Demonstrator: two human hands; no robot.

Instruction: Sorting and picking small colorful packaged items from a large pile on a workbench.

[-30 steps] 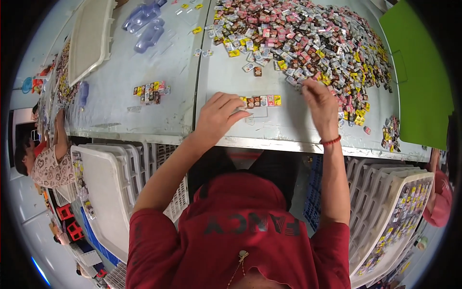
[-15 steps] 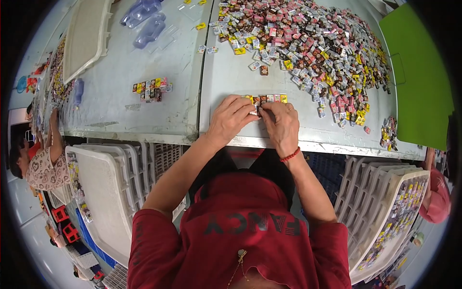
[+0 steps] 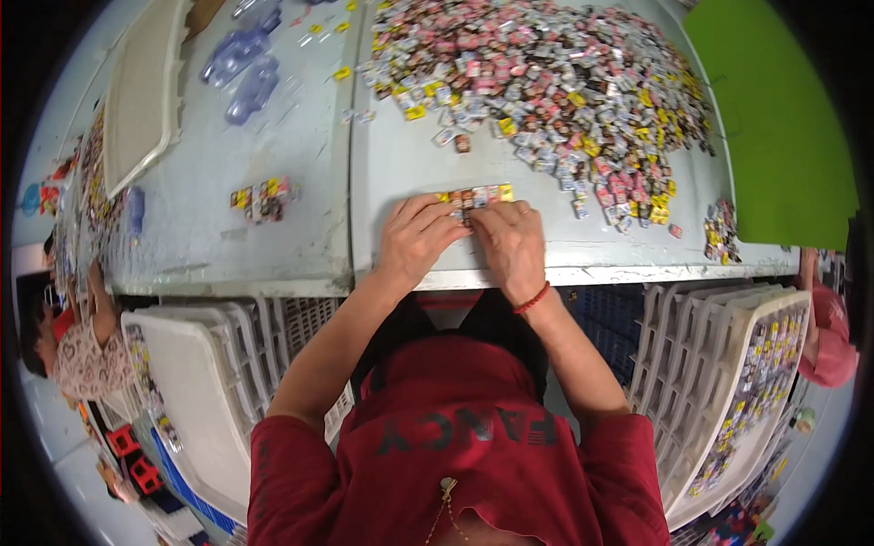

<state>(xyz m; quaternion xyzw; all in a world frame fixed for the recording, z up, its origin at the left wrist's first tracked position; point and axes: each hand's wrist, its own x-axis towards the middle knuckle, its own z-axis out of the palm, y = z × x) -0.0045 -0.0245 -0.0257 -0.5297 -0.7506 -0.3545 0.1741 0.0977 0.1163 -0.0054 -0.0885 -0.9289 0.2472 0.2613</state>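
Observation:
A short row of small printed packs (image 3: pixel 478 195) in yellow, brown, pink and white lies near the table's front edge. My left hand (image 3: pixel 419 241) curls over the row's left end, its thumb and fingertips pressed in at the middle. From the right, my right hand (image 3: pixel 510 244), with a red beaded bracelet at the wrist, closes its thumb and fingers on the same packs. The fingertips of both hands nearly meet and hide part of the row's near side. Left of the table seam, a separate block of packs (image 3: pixel 264 199) sits in tidy rows.
A large loose heap of packs (image 3: pixel 546 82) spreads beyond my hands, with a smaller pile (image 3: pixel 721 232) at right. Clear blue plastic trays (image 3: pixel 252 89) lie far left. A green panel (image 3: pixel 774 127) stands at right. Stacked white crates (image 3: pixel 196 391) flank me below the table; co-workers are at both sides.
The whole view has shifted and tilted slightly, with some blur. Both hands stay closed at the row of packs, and their fingers have moved only a little.

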